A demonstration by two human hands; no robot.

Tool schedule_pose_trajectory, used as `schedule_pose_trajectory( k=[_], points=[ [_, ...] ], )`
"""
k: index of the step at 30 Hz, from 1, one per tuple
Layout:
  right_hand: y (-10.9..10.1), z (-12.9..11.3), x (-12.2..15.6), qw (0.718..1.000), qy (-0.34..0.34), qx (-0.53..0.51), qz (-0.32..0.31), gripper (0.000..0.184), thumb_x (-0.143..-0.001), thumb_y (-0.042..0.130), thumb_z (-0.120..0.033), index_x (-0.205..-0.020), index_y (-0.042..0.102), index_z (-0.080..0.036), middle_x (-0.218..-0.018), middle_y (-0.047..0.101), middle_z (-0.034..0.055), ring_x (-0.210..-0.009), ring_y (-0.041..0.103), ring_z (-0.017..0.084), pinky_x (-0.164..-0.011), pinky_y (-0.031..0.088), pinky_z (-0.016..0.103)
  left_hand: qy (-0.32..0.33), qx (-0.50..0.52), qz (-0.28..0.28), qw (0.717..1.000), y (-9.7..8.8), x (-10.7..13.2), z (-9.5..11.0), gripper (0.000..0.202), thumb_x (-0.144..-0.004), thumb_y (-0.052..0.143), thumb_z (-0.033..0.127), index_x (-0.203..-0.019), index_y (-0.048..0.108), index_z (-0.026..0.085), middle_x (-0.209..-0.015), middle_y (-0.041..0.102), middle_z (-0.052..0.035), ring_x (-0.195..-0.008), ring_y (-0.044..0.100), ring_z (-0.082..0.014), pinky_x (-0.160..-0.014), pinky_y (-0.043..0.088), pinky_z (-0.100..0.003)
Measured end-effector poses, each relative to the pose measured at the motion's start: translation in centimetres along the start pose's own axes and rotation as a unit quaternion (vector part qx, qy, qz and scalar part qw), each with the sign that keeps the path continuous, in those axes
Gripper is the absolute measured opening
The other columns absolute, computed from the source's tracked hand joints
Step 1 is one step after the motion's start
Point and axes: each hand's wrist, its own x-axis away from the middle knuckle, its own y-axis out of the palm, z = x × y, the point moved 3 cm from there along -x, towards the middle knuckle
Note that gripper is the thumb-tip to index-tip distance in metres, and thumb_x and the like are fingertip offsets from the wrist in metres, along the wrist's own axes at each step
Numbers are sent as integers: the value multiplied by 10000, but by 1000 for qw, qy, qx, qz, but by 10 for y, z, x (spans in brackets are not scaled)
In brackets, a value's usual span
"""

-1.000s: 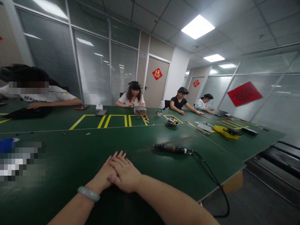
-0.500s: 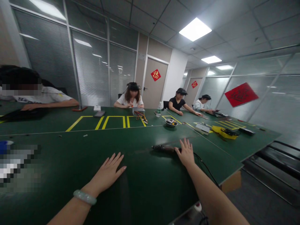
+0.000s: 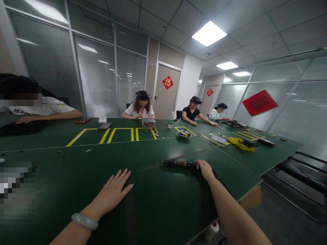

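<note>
My left hand lies flat on the green table, fingers stretched out and holding nothing; a pale green bangle circles its wrist. An electric screwdriver, dark with a brownish middle, lies on its side with the bit end pointing left. Around its rear end, my right hand has its fingers curled. A black cord runs from that end towards the table's right edge, partly hidden by my forearm.
Beyond the screwdriver stand a metal bowl of small parts, a water bottle, a white box and a yellow tray with black items. Several people sit across the table, one working at a grey box with wires.
My right hand has gone from spread fingers beside the screwdriver's rear to fingers curled round it. My left hand stays flat on the table. The view has shifted slightly.
</note>
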Motion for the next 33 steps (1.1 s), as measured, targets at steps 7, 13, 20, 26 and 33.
schedule_pose_trajectory(
  k=[7,13,20,26,33],
  points=[
    [5,-35,-3,998,6,-61,-20,413,-926,352,-528,-1028,680,-298,-1069,618,34,-1042,541,229,-919,320,420,-33,-7,39,999,-7,-9,2,672,-944,260,618,-1492,226,232,-1549,220,-58,-1427,175,-291,-1140,167,-558],
    [18,-107,10,992,-54,-101,-45,424,-943,341,-546,-991,667,-279,-1035,605,19,-1036,521,199,-896,310,381,19,-18,153,988,-25,-12,24,677,-936,344,595,-1501,210,249,-1548,256,-28,-1434,176,-269,-1162,173,-505],
    [38,-228,54,965,-179,-166,-92,486,-939,313,-614,-969,647,-263,-1033,580,21,-1030,499,205,-899,292,391,107,-26,115,987,-27,-4,48,639,-912,420,587,-1476,273,325,-1525,318,1,-1400,284,-247,-1146,242,-464],
    [44,-289,89,934,-260,-206,-136,506,-964,224,-597,-1023,612,-277,-1082,552,25,-1073,475,217,-909,295,414,67,-25,111,991,-29,-1,43,579,-839,555,506,-1371,472,295,-1378,528,-23,-1254,486,-259,-1109,291,-447],
    [15,-276,92,933,-295,-170,-115,523,-903,436,-579,-1302,461,-242,-1248,496,101,-1189,428,262,-987,285,446,65,-9,86,994,-32,2,49,538,-867,531,473,-1378,453,322,-1299,577,-34,-1174,539,-246,-997,393,-402]
  ],
)
